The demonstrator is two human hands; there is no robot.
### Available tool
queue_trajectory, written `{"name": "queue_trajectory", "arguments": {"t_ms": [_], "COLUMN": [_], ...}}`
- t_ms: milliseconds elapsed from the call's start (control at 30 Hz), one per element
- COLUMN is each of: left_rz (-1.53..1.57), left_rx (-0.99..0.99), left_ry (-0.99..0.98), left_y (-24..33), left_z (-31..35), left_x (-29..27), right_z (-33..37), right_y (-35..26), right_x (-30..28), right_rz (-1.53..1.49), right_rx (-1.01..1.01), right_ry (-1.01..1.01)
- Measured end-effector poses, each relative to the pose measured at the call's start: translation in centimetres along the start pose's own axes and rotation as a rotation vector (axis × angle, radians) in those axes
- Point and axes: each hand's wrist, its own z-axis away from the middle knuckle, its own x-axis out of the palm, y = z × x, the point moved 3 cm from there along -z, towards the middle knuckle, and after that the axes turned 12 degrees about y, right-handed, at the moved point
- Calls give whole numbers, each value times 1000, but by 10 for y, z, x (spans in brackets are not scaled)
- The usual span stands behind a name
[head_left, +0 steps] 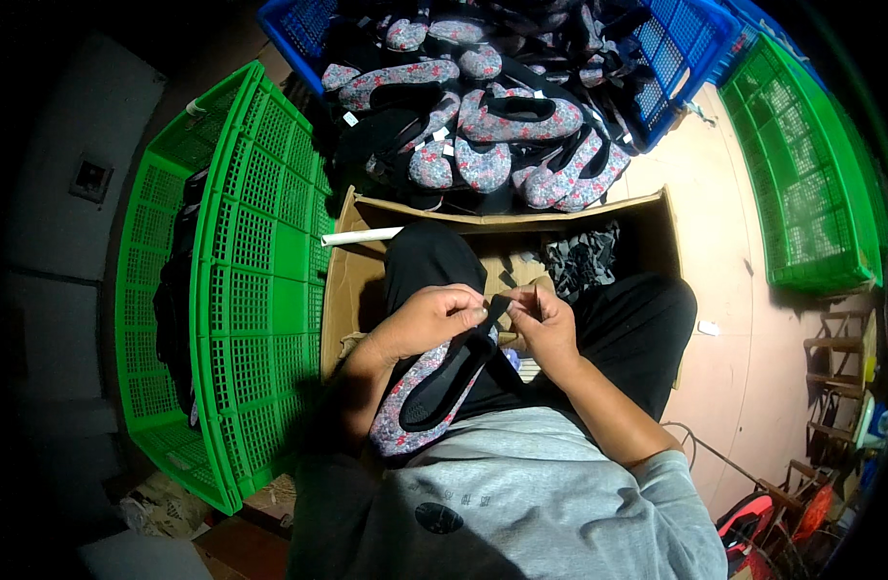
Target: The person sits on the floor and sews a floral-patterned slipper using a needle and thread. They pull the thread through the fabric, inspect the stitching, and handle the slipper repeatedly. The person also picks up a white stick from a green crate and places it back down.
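A grey slip-on shoe [398,414] with a red floral pattern and black lining lies over my lap, its rounded end toward my body. My left hand [429,319] is closed on the shoe's far end. From that end rises a short black fabric strip [499,306], which my right hand [544,327] pinches between thumb and fingers. The fingers hide part of where strip and shoe meet. Just beyond my knees stands an open cardboard box [570,215], with grey and black fabric scraps [581,263] inside.
A blue crate [671,48] past the box is heaped with similar floral shoes [516,114]. Green crates stand at left [270,242] and far right [802,164]. A white tube [362,236] juts over the box's left edge. A wooden rack [835,377] is at right.
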Motion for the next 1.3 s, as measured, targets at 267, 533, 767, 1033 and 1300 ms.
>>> {"name": "queue_trajectory", "arguments": {"t_ms": [267, 533, 767, 1033, 1300], "left_rz": [179, 425, 430, 462, 484], "left_rx": [-114, -330, -370, -429, -434], "left_ry": [-41, 104, 146, 155, 165], "left_y": [-8, -14, -15, -22, -21], "left_z": [-6, -1, -2, -3, -2], "left_x": [16, 25, 30, 33, 34], "right_z": [-5, -13, 21, 25, 25], "right_y": [-2, 17, 6, -5, -2], "right_x": [-1, -42, -55, -31, -27], "right_rz": [-9, 60, 16, -43, -64], "right_rx": [93, 221, 509, 505, 469], "right_ry": [15, -115, -413, -467, -461]}}
